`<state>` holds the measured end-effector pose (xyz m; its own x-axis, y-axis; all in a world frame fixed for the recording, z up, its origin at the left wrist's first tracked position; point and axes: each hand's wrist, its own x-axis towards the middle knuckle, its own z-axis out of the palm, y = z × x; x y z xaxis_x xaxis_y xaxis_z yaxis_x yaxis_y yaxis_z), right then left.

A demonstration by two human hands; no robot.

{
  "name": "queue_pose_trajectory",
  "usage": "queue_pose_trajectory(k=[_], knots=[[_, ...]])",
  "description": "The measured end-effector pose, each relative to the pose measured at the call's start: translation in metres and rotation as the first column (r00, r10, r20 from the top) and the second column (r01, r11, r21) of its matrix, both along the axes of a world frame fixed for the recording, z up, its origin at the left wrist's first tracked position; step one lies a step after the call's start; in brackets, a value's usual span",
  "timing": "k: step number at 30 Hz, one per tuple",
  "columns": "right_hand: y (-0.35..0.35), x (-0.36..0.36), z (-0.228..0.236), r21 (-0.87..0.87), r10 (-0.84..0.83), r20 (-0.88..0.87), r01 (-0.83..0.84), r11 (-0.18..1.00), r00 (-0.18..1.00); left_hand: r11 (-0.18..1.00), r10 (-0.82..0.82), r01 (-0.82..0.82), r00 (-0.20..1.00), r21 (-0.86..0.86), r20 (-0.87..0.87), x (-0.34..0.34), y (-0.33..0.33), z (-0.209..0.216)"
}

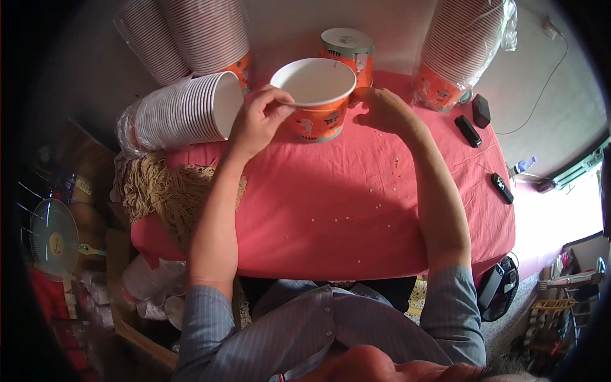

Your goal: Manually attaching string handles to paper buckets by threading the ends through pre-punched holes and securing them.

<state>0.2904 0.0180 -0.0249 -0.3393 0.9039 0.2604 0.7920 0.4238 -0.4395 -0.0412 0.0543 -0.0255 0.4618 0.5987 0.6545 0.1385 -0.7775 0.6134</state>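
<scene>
1. Facing the red-clothed table (318, 248): person in a blue striped shirt (289, 328), forearms out over the cloth.
2. Low left, beside the table: open carton (121, 280) with white cups (143, 283) inside.
3. Mid-table: small white beads (389, 225) scattered loose, plus some reddish ones nearer the right forearm.
4. Left edge: tangled pile of tan cord (172, 188), partly behind the left forearm.
5. Right edge: black remote (501, 188), lying flat.
6. Left hand (264, 118): pinching the bucket's rim, left side, thumb toward the person.
7. Right hand (385, 111): fingers bent at the bucket's right side; can't tell if it grips or only touches.
8. Bucket (315, 121): orange print, white rim, upright, mouth up, between both hands, toward the far side. Can't tell if its base rests on the cloth.
9. Left of it: stack of nested buckets on its side (175, 114), in clear wrap, mouth facing right.
10. Behind it: second bucket (347, 54), upside down.
11. Far corners: tall upright stacks, left (210, 38) and right (461, 51), near the wall.
</scene>
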Motion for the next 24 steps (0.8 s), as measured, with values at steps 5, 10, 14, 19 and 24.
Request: queue_pose_trajectory(k=[5, 10, 14, 19, 24], knots=[[-0.034, -0.041, 0.038, 0.135, 0.048, 0.0, -0.047, 0.99, 0.999, 0.814, -0.027, 0.283, 0.891, -0.507, 0.454, -0.039, 0.021, 0.005], [-0.058, -0.071, 0.059, 0.139, 0.113, -0.087, -0.1, 0.985, 0.99, 0.73, -0.038, 0.372, 0.86, -0.574, 0.508, -0.064, 0.032, 0.008], [-0.07, -0.078, 0.075, 0.056, 0.071, -0.091, -0.066, 0.996, 0.993, 0.7, 0.032, 0.358, 0.849, -0.618, 0.527, -0.054, 0.031, 0.002], [-0.076, -0.084, 0.071, 0.241, 0.169, -0.027, -0.158, 0.958, 0.985, 0.659, 0.096, 0.322, 0.861, -0.68, 0.5, -0.035, 0.024, 0.003], [-0.069, -0.078, 0.075, 0.219, 0.061, -0.354, 0.019, 0.975, 0.933, 0.782, 0.276, 0.091, 0.836, -0.617, 0.474, -0.036, 0.045, -0.019]])
